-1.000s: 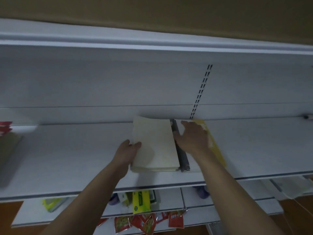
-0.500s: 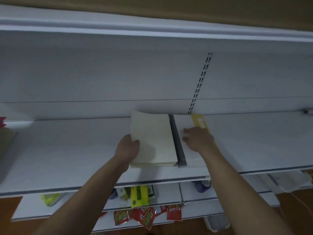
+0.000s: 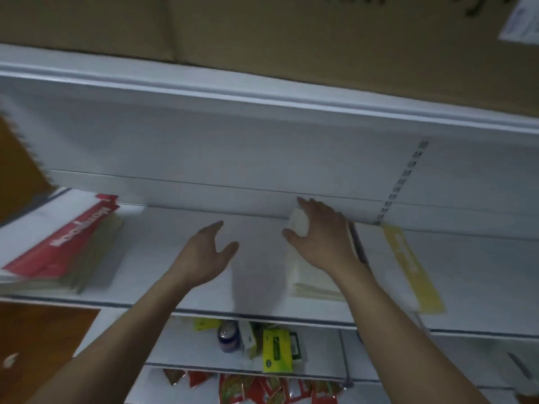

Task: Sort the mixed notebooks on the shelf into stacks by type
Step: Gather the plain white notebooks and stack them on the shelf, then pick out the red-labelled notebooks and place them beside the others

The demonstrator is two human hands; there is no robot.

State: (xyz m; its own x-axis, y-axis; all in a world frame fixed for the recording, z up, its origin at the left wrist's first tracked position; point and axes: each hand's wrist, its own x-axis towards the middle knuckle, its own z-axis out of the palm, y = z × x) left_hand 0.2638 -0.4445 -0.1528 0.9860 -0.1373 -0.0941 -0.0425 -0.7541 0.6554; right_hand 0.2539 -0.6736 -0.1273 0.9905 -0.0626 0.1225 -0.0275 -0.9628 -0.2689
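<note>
- While hovering loose over the shelf [image 3: 163, 228] with left hand [image 3: 204, 255] — holding nothing.
- Grasping far end of cream notebooks [image 3: 315, 282] with right hand [image 3: 323, 234] — stack flat, mid-shelf.
- Red notebooks [image 3: 58, 246] far left, yellow notebook [image 3: 414, 269] just right.

Two hands [image 3: 204, 255], three notebook piles [image 3: 67, 243].
</note>
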